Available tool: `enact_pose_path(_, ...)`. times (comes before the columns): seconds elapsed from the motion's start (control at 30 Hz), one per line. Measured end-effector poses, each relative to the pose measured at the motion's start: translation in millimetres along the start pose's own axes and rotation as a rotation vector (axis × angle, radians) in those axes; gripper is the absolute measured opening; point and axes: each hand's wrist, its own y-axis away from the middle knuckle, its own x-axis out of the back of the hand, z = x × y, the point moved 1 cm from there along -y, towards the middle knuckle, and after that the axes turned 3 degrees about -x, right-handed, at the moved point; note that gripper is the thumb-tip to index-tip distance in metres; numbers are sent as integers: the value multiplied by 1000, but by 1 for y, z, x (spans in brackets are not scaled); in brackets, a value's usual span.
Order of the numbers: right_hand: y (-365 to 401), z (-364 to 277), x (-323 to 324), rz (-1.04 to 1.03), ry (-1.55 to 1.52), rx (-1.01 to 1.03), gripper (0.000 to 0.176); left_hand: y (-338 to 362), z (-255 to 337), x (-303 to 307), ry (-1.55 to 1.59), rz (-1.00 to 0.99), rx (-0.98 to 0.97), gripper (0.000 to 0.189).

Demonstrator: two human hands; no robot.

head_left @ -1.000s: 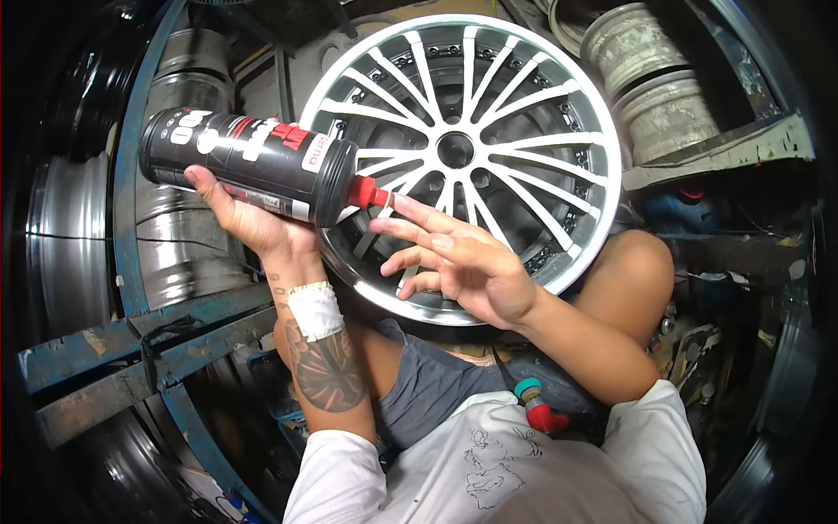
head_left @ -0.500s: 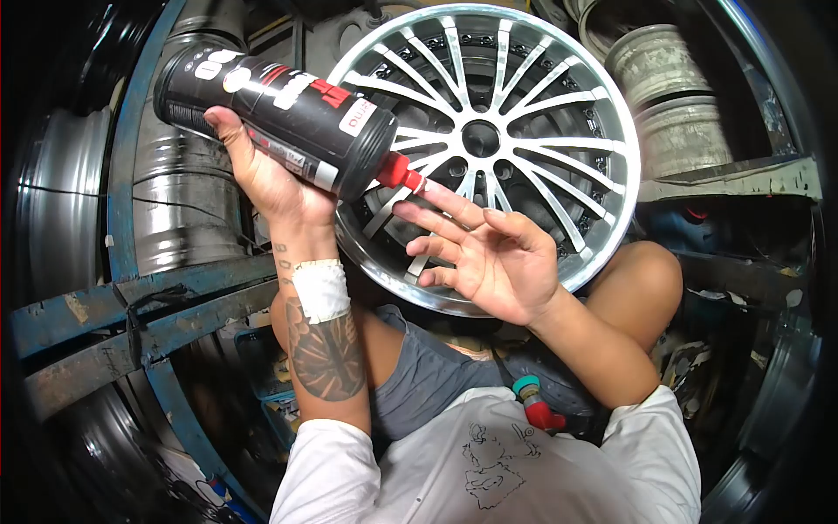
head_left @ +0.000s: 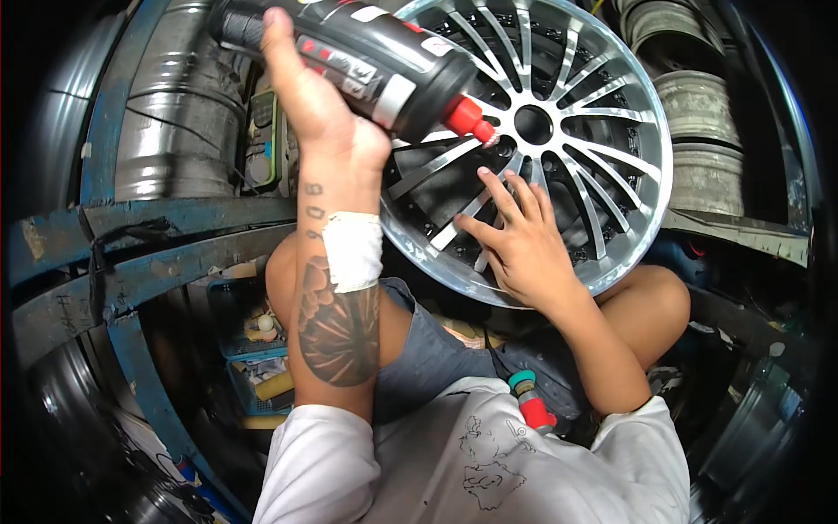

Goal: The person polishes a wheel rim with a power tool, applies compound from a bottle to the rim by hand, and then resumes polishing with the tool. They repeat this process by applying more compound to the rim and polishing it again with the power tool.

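A large black bottle [head_left: 419, 83] with printed labels and a red nozzle cap [head_left: 471, 120] is gripped in my left hand [head_left: 327, 118]. It is tilted, nozzle pointing down to the right, with a whitish bit at the tip close over the wheel's centre. Beneath it stands a multi-spoke alloy wheel rim [head_left: 566, 131] with bright spokes and a polished outer lip. My right hand [head_left: 528, 244] lies spread, palm down, over the lower spokes, its fingertips at them. White wrapping [head_left: 353, 251] circles my left wrist.
A small teal-and-red tool [head_left: 532, 406] rests at my lap. Stacked metal rims stand on the left [head_left: 179, 131] and right [head_left: 698, 140]. Blue metal frame bars [head_left: 157, 231] run along my left side. A blue basket [head_left: 249, 371] with small items sits by my left knee.
The bottle in my left hand has moved right, its nozzle now over the wheel's centre. My right hand has turned from palm up beside the nozzle to palm down on the spokes.
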Motion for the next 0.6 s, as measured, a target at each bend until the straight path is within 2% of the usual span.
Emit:
enact_pose_path(0.07, -2, -1, -6, -11, 213, 89, 56, 12, 7, -14, 212, -8, 262, 50)
enact_pose_path(0.13, -5, -2, -13, 13, 351, 77, 64, 10, 9, -12, 233, -72, 304, 47)
enact_pose_path(0.2, -13, 0, -14, 44, 430, 25, 67, 10, 11, -11, 223, -100, 287, 46)
enact_pose_path(0.23, -15, 1, -6, 17, 479, -18, 64, 14, 11, -15, 232, -48, 272, 46)
enact_pose_path(0.27, -14, 3, -1, 44, 437, -34, 57, 10, 11, -10, 262, -79, 298, 46)
enact_pose_path(0.4, 8, -2, 3, -147, 198, -5, 53, 13, 17, -14, 253, -35, 290, 44)
enact_pose_path(0.53, 7, -1, -5, -138, 189, -8, 57, 3, 16, -4, 256, -102, 241, 42)
enact_pose_path(0.6, 6, -3, -8, -192, 245, 80, 57, 8, 17, -5, 269, -96, 250, 41)
